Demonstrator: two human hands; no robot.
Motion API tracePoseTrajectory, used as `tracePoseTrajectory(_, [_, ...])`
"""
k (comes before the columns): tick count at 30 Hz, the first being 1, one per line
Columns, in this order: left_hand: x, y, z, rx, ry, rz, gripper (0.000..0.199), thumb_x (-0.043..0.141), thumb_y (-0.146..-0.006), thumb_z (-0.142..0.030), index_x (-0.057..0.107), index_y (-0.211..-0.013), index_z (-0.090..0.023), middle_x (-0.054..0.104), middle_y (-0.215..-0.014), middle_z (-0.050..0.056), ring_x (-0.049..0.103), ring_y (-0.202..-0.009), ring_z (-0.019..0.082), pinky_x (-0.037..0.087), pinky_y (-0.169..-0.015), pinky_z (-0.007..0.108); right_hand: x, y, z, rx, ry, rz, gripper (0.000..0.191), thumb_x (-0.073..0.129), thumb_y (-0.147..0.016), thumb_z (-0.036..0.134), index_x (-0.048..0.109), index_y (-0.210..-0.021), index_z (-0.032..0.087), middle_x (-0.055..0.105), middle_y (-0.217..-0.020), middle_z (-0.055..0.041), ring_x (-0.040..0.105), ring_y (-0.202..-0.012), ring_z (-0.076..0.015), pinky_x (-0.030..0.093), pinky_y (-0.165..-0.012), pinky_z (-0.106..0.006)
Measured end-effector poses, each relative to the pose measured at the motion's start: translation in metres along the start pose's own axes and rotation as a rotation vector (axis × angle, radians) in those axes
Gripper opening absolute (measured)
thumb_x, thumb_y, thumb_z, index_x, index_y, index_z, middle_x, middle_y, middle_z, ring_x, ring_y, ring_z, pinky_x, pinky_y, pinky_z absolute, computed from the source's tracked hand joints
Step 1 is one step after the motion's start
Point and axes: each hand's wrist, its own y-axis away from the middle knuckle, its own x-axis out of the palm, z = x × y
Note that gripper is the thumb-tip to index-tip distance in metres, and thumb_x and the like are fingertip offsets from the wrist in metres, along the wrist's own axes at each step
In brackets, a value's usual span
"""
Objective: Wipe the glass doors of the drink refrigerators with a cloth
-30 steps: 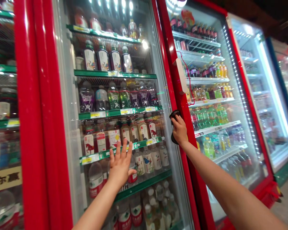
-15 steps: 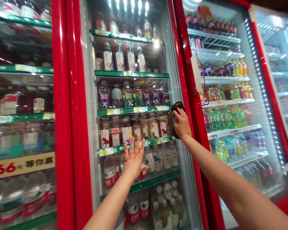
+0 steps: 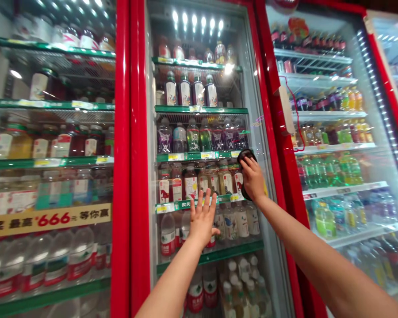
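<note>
In the head view, my left hand (image 3: 202,218) is spread flat in front of the middle glass door, holding nothing. Its palm faces the pane, at the height of a row of bottles with pale labels; whether it touches the glass I cannot tell for sure. Farther right and higher, my right hand (image 3: 253,179) is closed on a black rounded tool with a yellow edge (image 3: 246,155), set against the glass near the door's right side. The fingers cover much of the tool, so its exact kind is hidden. Shelves of bottled drinks (image 3: 192,134) stand behind the glass door (image 3: 257,97).
Red door frames (image 3: 122,132) divide the drink coolers. Another cooler with stocked white shelves (image 3: 345,190) stands on the right, and one with a yellow printed strip (image 3: 49,219) on the left. A white box (image 3: 285,110) with a red cable (image 3: 296,119) is on the right frame.
The view has turned left, so the coolers appear farther right. Against the door, my right hand and the black tool have moved left, away from the frame. My left hand stays about in place.
</note>
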Motion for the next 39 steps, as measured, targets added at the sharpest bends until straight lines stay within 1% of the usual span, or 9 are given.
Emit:
tracePoseTrajectory(5, [-0.007, 0.003, 0.006, 0.053, 0.039, 0.008, 0.133, 0.093, -0.058, -0.045, 0.014, -0.161, -0.018, 0.007, -0.167, 0.018, -0.001, -0.155, 0.037, 0.015, -0.123, 0.062, 0.017, 0.008, 0.052, -0.166, 0.01, 0.18, 0.065, 0.038, -0.094, 0.01, 0.035, -0.157, 0.024, 0.053, -0.151, -0.0051, 0.037, -0.146, -0.0232, 0.042, -0.117, -0.045])
tracePoseTrajectory(9, [-0.019, 0.02, 0.037, 0.18, 0.041, 0.026, 0.133, 0.092, -0.06, -0.042, 0.009, -0.162, -0.019, 0.01, -0.168, 0.016, 0.003, -0.156, 0.032, 0.016, -0.126, 0.055, -0.004, 0.032, 0.04, -0.327, 0.066, 0.345, 0.074, 0.041, -0.09, 0.006, 0.028, -0.16, 0.027, 0.058, -0.144, -0.0065, 0.044, -0.139, -0.0249, 0.044, -0.114, -0.044])
tracePoseTrajectory(16, [-0.049, 0.06, 0.102, 0.115, -0.053, 0.065, 0.122, 0.088, -0.065, -0.048, 0.015, -0.161, -0.028, 0.015, -0.168, 0.01, 0.006, -0.156, 0.034, 0.007, -0.125, 0.06, 0.028, -0.01, 0.076, 0.006, 0.177, 0.129, 0.067, 0.041, -0.089, 0.006, 0.046, -0.151, 0.029, 0.058, -0.131, -0.0119, 0.045, -0.128, -0.0306, 0.045, -0.108, -0.05])
tracePoseTrajectory(19, [-0.059, 0.069, 0.115, 0.124, -0.092, 0.084, 0.116, 0.088, -0.066, -0.045, 0.021, -0.16, -0.03, 0.016, -0.168, 0.008, 0.009, -0.156, 0.032, 0.003, -0.125, 0.059, 0.027, 0.007, 0.093, -0.167, 0.161, 0.236, 0.06, 0.045, -0.093, 0.012, 0.046, -0.15, 0.029, 0.055, -0.143, -0.0092, 0.04, -0.137, -0.0305, 0.033, -0.117, -0.054])
tracePoseTrajectory(23, [-0.069, 0.08, 0.131, 0.118, -0.115, 0.08, 0.11, 0.088, -0.068, -0.037, 0.026, -0.158, -0.032, 0.018, -0.167, 0.008, 0.013, -0.156, 0.03, 0.005, -0.126, 0.057, 0.003, 0.036, 0.066, -0.413, 0.136, 0.375, 0.057, 0.049, -0.095, 0.016, 0.049, -0.147, 0.04, 0.057, -0.146, -0.0003, 0.045, -0.137, -0.0286, 0.019, -0.122, -0.062])
tracePoseTrajectory(27, [-0.07, 0.09, 0.146, 0.078, -0.08, 0.069, 0.114, 0.091, -0.064, -0.039, 0.027, -0.158, -0.034, 0.013, -0.168, 0.01, 0.013, -0.155, 0.031, 0.019, -0.125, 0.053, 0.016, 0.014, 0.061, -0.199, 0.144, 0.22, 0.054, 0.045, -0.095, 0.013, 0.054, -0.145, 0.034, 0.056, -0.147, -0.0045, 0.043, -0.141, -0.0287, 0.037, -0.116, -0.054])
tracePoseTrajectory(31, [-0.063, 0.094, 0.151, 0.074, -0.059, 0.054, 0.119, 0.092, -0.063, -0.036, 0.022, -0.159, -0.035, 0.01, -0.169, 0.01, 0.011, -0.156, 0.031, 0.02, -0.125, 0.051, 0.054, -0.011, 0.124, -0.108, 0.136, 0.195, 0.051, 0.044, -0.097, 0.016, 0.053, -0.146, 0.028, 0.052, -0.151, -0.0062, 0.038, -0.144, -0.0307, 0.038, -0.116, -0.052])
tracePoseTrajectory(34, [-0.056, 0.096, 0.151, 0.072, -0.054, 0.051, 0.119, 0.093, -0.062, -0.035, 0.023, -0.159, -0.034, 0.011, -0.169, 0.011, 0.011, -0.156, 0.031, 0.019, -0.125, 0.052, 0.06, 0.001, 0.155, -0.293, 0.087, 0.33, 0.052, 0.049, -0.097, 0.02, 0.05, -0.148, 0.034, 0.051, -0.153, -0.0021, 0.039, -0.144, -0.029, 0.035, -0.118, -0.051])
tracePoseTrajectory(39, [-0.049, 0.101, 0.154, 0.1, -0.061, 0.037, 0.122, 0.094, -0.059, -0.038, 0.023, -0.159, -0.031, 0.011, -0.168, 0.014, 0.008, -0.156, 0.03, 0.018, -0.125, 0.052, 0.042, 0.013, 0.137, -0.583, -0.015, 0.457, 0.047, 0.051, -0.097, 0.017, 0.059, -0.137, 0.042, 0.059, -0.144, 0.0055, 0.047, -0.138, -0.0207, 0.037, -0.119, -0.048])
